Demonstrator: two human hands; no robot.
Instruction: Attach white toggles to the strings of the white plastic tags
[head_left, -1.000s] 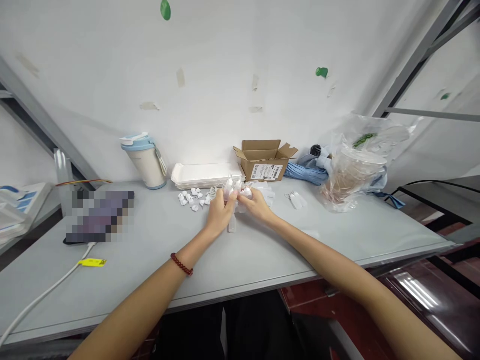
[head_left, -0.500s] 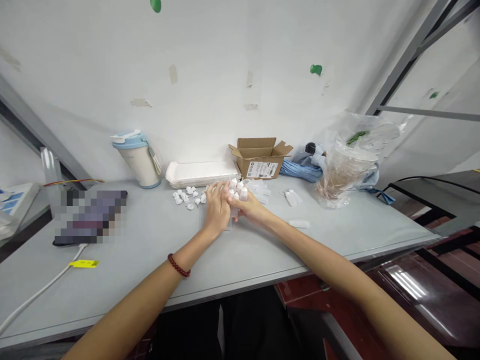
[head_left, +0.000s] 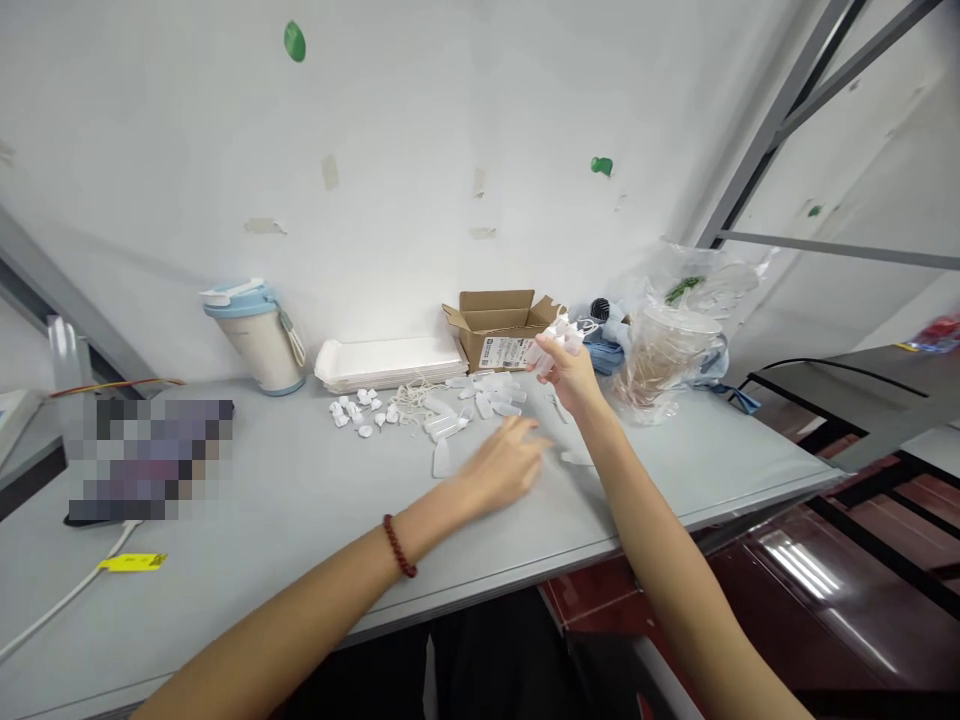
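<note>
My right hand (head_left: 568,368) is raised by the open cardboard box (head_left: 501,328), its fingers closed round several small white plastic bottles (head_left: 553,340). My left hand (head_left: 504,466) hovers low over the grey table (head_left: 300,500), fingers stretched toward the right, smeared by motion; a red bead bracelet is on its wrist. Loose small bottles (head_left: 457,405) lie in front of the box, and a scatter of white caps (head_left: 360,412) lies left of them. One bottle (head_left: 441,458) lies alone nearer me, and another (head_left: 577,457) lies close beyond my left fingertips.
A blue-lidded cup (head_left: 259,335) and a stack of white trays (head_left: 390,360) stand against the wall. A clear plastic bag (head_left: 675,340) and blue cloth sit at the right. A blurred dark item (head_left: 146,460), a white cable and a yellow tag (head_left: 131,562) lie at the left.
The hands were together over the bottles; now my right hand has lifted a handful toward the box, and my left hand has swung down and right. The view shifted left.
</note>
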